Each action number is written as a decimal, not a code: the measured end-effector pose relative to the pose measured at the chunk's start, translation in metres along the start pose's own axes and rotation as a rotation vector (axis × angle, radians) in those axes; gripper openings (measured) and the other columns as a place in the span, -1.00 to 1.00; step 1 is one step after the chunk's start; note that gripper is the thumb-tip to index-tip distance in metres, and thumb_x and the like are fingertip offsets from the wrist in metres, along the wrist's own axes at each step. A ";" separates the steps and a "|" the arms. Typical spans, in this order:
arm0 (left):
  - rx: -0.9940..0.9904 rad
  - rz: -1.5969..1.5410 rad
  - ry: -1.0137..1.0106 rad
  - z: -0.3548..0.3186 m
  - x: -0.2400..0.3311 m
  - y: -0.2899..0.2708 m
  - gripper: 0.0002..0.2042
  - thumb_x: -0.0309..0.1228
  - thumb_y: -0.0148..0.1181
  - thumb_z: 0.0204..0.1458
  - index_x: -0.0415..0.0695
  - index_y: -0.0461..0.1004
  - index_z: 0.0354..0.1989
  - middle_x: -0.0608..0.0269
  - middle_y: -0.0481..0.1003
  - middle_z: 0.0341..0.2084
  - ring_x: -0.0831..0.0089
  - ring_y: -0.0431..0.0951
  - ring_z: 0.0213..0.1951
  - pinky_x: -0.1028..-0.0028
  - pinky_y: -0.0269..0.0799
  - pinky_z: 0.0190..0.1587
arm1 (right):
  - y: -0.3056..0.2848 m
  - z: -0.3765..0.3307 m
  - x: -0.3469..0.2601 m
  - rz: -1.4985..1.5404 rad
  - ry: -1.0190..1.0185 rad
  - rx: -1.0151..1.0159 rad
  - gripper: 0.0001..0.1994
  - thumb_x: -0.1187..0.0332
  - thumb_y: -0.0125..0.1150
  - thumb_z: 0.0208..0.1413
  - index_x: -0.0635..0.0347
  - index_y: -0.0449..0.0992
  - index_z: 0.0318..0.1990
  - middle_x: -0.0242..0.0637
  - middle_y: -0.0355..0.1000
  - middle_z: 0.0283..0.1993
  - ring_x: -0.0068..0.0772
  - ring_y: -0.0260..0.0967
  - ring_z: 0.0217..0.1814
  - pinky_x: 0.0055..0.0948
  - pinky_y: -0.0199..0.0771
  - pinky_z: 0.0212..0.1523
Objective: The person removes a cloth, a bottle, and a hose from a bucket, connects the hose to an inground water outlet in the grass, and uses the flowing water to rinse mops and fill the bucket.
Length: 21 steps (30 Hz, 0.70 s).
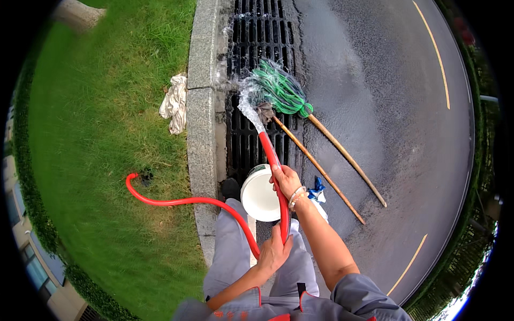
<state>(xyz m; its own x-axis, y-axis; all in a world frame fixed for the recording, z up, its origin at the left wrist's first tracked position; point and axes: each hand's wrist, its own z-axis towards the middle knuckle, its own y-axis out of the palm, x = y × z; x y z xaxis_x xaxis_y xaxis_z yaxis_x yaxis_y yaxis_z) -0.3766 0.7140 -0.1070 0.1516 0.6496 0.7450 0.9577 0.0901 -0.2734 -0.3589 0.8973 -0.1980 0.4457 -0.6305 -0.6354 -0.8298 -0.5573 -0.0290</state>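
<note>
A red hose (271,150) runs up between my legs, and water gushes from its far end. My right hand (286,181) is wrapped round it a little behind the outlet. Lower down, my left hand (274,250) grips the same hose. The water (250,101) splashes onto a green mop head (279,88) and a dark grey mop head (265,113), both lying on a black drain grate (247,142). Their wooden handles (350,156) slant toward the near right across wet asphalt. Under the hose, in front of my feet, stands a white bucket (257,195); no contents show.
A granite curb (202,125) divides the grate from the grass (101,139) on the left. A crumpled whitish cloth (174,104) lies by the curb. The hose leads back to a dark hole (144,175) in the lawn. Beside the bucket is a blue-and-white cloth (318,192).
</note>
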 end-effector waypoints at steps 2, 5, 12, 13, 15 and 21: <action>-0.097 0.107 0.066 -0.028 0.021 -0.030 -0.58 -0.35 0.11 0.07 -0.22 0.12 0.03 -0.27 0.46 -0.53 -0.23 0.49 -0.43 -0.02 0.35 -0.43 | -0.008 -0.032 -0.034 0.373 0.178 -0.032 -0.60 0.06 -0.05 0.25 0.31 0.36 -0.17 -0.20 0.46 -0.46 -0.42 0.42 -0.54 -0.43 0.51 -0.51; -0.149 0.150 0.154 -0.069 0.046 -0.070 -0.58 -0.29 0.08 0.09 -0.21 0.12 0.02 -0.28 0.46 -0.56 -0.24 0.49 -0.46 -0.04 0.36 -0.44 | -0.024 -0.067 -0.067 0.431 0.205 0.045 -0.66 0.13 -0.06 0.27 0.30 0.36 -0.16 -0.21 0.45 -0.42 -0.43 0.39 -0.58 -0.41 0.51 -0.55; -0.253 0.330 0.247 -0.159 0.092 -0.125 -0.63 -0.22 0.03 0.09 -0.17 0.12 -0.07 -0.27 0.48 -0.49 -0.25 0.49 -0.38 -0.05 0.37 -0.33 | -0.012 -0.127 -0.085 0.650 0.232 -0.168 -0.69 0.15 -0.08 0.28 0.26 0.36 -0.21 -0.34 0.39 -0.52 -0.50 0.31 -0.63 -0.48 0.45 -0.61; -0.251 0.335 0.237 -0.169 0.093 -0.132 -0.64 -0.23 0.03 0.09 -0.17 0.12 -0.07 -0.27 0.48 -0.49 -0.24 0.49 -0.38 -0.04 0.37 -0.33 | -0.005 -0.141 -0.095 0.606 0.280 -0.114 -0.72 0.18 -0.08 0.28 0.25 0.37 -0.25 -0.38 0.35 -0.56 -0.54 0.27 -0.65 -0.51 0.43 -0.61; -0.227 0.310 0.256 -0.196 0.095 -0.139 -0.64 -0.24 0.04 0.09 -0.16 0.12 -0.07 -0.24 0.48 -0.49 -0.23 0.50 -0.38 -0.02 0.37 -0.33 | -0.004 -0.163 -0.089 0.498 0.254 -0.063 -0.75 0.24 -0.10 0.26 0.22 0.37 -0.35 -0.40 0.35 -0.57 -0.56 0.26 -0.66 -0.55 0.38 -0.62; -0.312 0.343 0.311 -0.246 0.099 -0.133 -0.59 -0.21 0.08 0.07 -0.08 0.19 0.05 -0.18 0.50 -0.44 -0.14 0.51 -0.33 0.06 0.36 -0.27 | -0.002 -0.213 -0.061 0.303 0.257 0.118 -0.80 0.35 -0.09 0.21 0.26 0.39 -0.38 -0.39 0.33 -0.62 -0.55 0.22 -0.71 -0.55 0.33 -0.69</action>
<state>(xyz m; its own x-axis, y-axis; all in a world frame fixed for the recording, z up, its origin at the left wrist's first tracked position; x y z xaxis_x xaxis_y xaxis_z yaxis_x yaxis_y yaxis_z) -0.4291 0.5808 0.1524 0.4872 0.3447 0.8024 0.8606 -0.3458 -0.3740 -0.3128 0.8222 0.0048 0.2319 -0.8792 -0.4161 -0.9626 -0.2692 0.0323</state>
